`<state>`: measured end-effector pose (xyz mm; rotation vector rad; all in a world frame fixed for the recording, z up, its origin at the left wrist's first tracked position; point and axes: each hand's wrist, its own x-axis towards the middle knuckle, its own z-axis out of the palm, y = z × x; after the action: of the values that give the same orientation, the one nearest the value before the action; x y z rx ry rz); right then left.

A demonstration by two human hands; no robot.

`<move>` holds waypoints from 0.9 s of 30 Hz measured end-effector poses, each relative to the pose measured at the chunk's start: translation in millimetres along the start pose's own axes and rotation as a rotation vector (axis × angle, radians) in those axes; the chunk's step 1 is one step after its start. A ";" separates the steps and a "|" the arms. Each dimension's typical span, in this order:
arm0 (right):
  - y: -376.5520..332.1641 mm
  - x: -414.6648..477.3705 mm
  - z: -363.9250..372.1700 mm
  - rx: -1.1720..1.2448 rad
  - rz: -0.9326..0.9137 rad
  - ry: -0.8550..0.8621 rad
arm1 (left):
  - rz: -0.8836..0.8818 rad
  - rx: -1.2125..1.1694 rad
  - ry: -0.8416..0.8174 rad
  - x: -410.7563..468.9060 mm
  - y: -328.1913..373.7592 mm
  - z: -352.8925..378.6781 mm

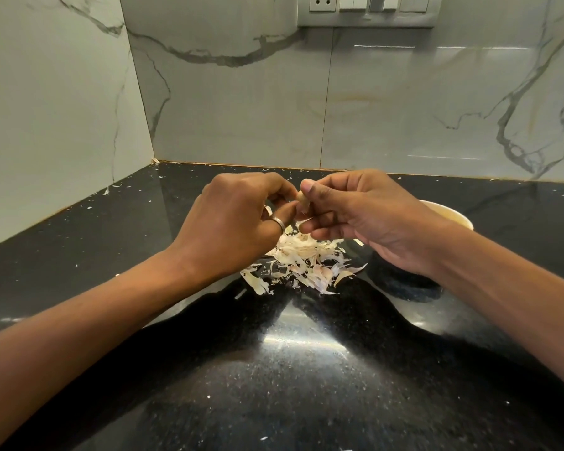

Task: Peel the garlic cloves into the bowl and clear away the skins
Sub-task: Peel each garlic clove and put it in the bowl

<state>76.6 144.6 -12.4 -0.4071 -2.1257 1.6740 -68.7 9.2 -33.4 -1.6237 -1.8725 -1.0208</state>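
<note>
Fingertips of the left hand [238, 219] and right hand [349, 213] pinch one garlic clove [302, 200] above the skins [303, 265] heaped on the counter [306, 369]; the bowl [453, 216] sits just right.

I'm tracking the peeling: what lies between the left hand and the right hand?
A garlic clove, pinched by both the left hand and the right hand, above the pile of skins; the head view shows it.

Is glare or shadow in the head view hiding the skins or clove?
Head view: glare on the countertop lies nearer the camera than the skin pile, which shows clearly; the left hand and right hand cover most of the clove.
</note>
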 end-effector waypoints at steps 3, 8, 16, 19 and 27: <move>-0.3 0.3 0.3 0.008 -0.002 -0.017 | -0.009 -0.015 -0.001 0.0 0.4 0.6; 0.7 1.2 2.0 0.032 0.001 -0.016 | -0.008 -0.056 -0.024 -0.8 1.0 1.0; 1.2 1.4 3.0 0.035 0.015 -0.017 | -0.034 -0.131 -0.054 -2.0 1.4 1.8; 0.6 0.7 2.6 0.032 0.007 -0.038 | -0.047 -0.133 -0.061 -1.5 0.5 1.3; 4.2 1.3 3.4 0.003 -0.042 -0.017 | -0.075 -0.177 -0.079 -0.9 -1.0 2.2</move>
<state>73.8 143.3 -17.0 -0.3464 -2.1288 1.6632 -69.2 10.3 -35.7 -1.7274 -1.9558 -1.2000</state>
